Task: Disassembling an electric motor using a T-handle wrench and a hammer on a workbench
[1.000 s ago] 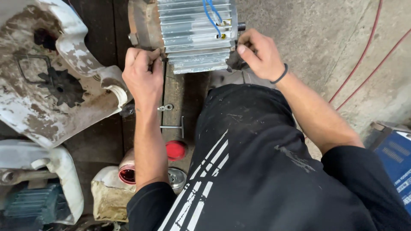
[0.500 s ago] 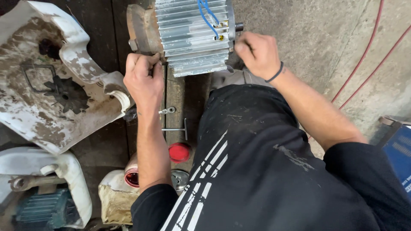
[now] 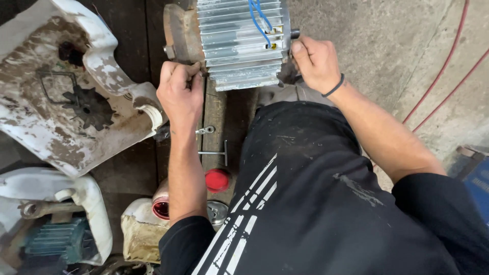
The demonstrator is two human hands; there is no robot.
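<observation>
A finned grey electric motor with blue wires on top lies on a dark wooden bench at the top of the head view. My left hand is curled against the motor's rusty left end flange, fingers closed on something small that I cannot make out. My right hand grips the right end of the motor near its short shaft. A black band sits on the right wrist.
A dirty white pump housing with a black impeller lies left. A T-handle key, a red cap and a red-rimmed can lie on the bench. Red cables cross the concrete floor. A blue box is right.
The view has shifted a little so the motor and both hands sit slightly higher and more to the right. Both hands keep their hold at the motor's ends.
</observation>
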